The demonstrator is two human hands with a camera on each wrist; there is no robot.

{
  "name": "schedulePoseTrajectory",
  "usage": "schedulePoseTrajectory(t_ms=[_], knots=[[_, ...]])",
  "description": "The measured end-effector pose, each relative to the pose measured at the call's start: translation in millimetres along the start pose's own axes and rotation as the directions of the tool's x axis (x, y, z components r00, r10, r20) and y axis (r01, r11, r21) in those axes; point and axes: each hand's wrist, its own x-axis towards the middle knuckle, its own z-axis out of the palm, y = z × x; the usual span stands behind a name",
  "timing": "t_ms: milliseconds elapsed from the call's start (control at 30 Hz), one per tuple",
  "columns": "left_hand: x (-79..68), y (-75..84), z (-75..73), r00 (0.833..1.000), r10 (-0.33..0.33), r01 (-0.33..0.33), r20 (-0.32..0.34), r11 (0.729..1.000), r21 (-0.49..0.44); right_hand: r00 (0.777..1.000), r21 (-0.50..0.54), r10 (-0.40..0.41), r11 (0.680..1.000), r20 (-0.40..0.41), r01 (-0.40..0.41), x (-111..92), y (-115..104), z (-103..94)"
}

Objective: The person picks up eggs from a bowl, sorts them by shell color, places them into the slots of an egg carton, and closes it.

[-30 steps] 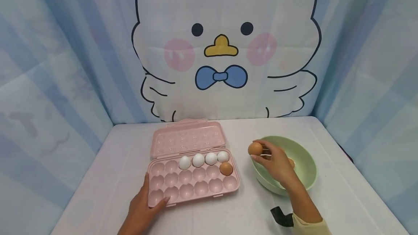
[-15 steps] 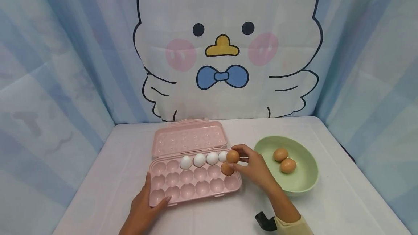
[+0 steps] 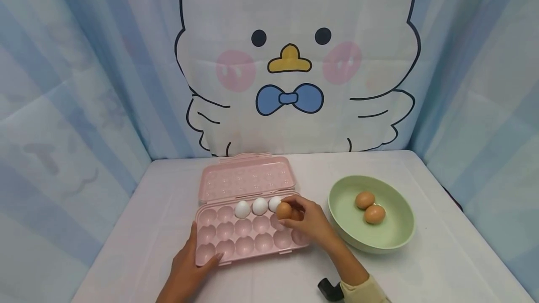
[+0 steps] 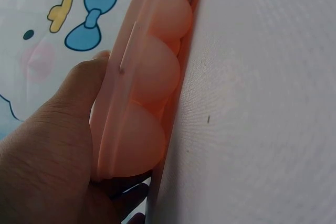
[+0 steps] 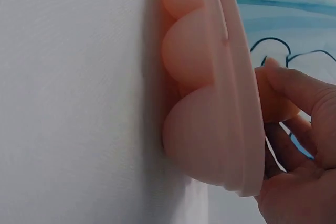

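A pink egg tray (image 3: 233,257) lies on the table with its lid (image 3: 248,179) folded back behind it. My left hand (image 3: 185,265) grips its near left corner, thumb on the front rim; the left wrist view shows this thumb (image 4: 86,80) along the rim and the fingers around the end. Between thumb and fingers, my right hand (image 3: 313,223) pinches a brown egg (image 3: 284,210) over the right part of the tray. Another brown egg (image 3: 297,214) shows partly behind it. White eggs (image 3: 259,206) sit in the back row, the rightmost place hidden by my right hand.
Right of the tray stands a green bowl (image 3: 391,233) with two brown eggs (image 3: 374,214) in it. A black strap-like piece (image 3: 330,290) sticks out by my right sleeve. Printed curtains (image 3: 290,130) hang behind and at both sides of the white table (image 3: 261,284).
My right hand has carried the brown egg leftward from the bowl to over the tray's right side. The left hand keeps its grip on the corner.
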Motion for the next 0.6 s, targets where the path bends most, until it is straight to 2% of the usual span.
schedulePoseTrajectory(t_ms=[400, 600], knots=[[0.7, -1.0, -0.4, 1.0, 0.007, -0.007, 0.016, 1.0, 0.009, 0.998, -0.071, -0.042, 0.997, -0.056, 0.038, -4, 9, 11.5], [-0.3, -2.1, -0.8, 0.999, 0.034, -0.034, 0.006, 0.999, -0.002, 0.996, -0.093, -0.065, 0.994, -0.057, 0.059, -4, 13, 13.8]])
